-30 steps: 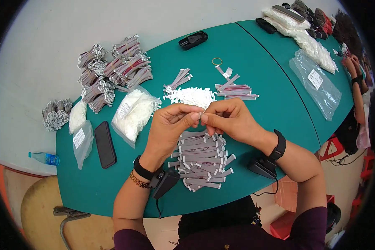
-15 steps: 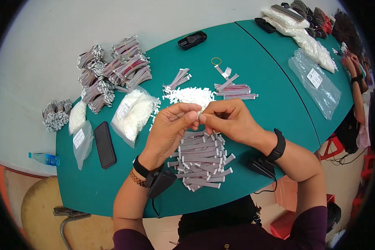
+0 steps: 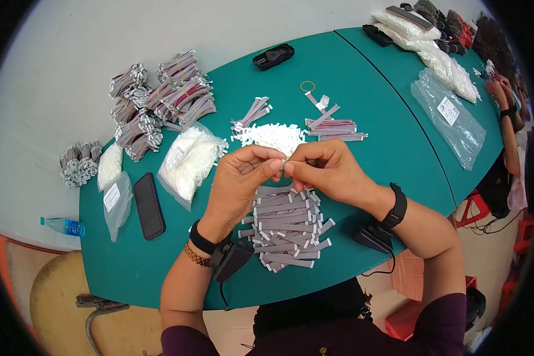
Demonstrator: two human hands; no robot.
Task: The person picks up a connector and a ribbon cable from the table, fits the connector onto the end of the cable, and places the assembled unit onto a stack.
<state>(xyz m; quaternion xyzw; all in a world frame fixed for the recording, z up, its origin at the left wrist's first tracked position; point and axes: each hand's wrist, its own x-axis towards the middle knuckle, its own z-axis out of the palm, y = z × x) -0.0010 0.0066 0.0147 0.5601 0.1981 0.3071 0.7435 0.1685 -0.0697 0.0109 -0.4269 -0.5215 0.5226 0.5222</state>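
Observation:
My left hand (image 3: 238, 178) and my right hand (image 3: 333, 173) meet tip to tip above the table, each closed in a pinch. Between the fingertips shows a small white connector (image 3: 283, 162), mostly covered by my fingers, so whatever else is joined to it is hidden. Just beyond my hands lies a heap of small white connectors (image 3: 273, 136). Below them, nearer me, grey flat ribbon cables (image 3: 288, 228) with white ends are spread in a loose stack. Past my right hand sits a neat bundle of grey and red ribbon cables (image 3: 337, 129).
To the left are bundled cables (image 3: 166, 98), a bag of white pieces (image 3: 187, 163), a phone (image 3: 149, 206) and a bottle (image 3: 63, 226). A black case (image 3: 273, 56) and a rubber band (image 3: 307, 86) lie farther back. A clear bag (image 3: 448, 118) lies right; another person's arm (image 3: 509, 130) shows beyond.
Both hands stay nearly in place, still pinched together. The fingertips have shifted very slightly, and less of the white connector shows between them.

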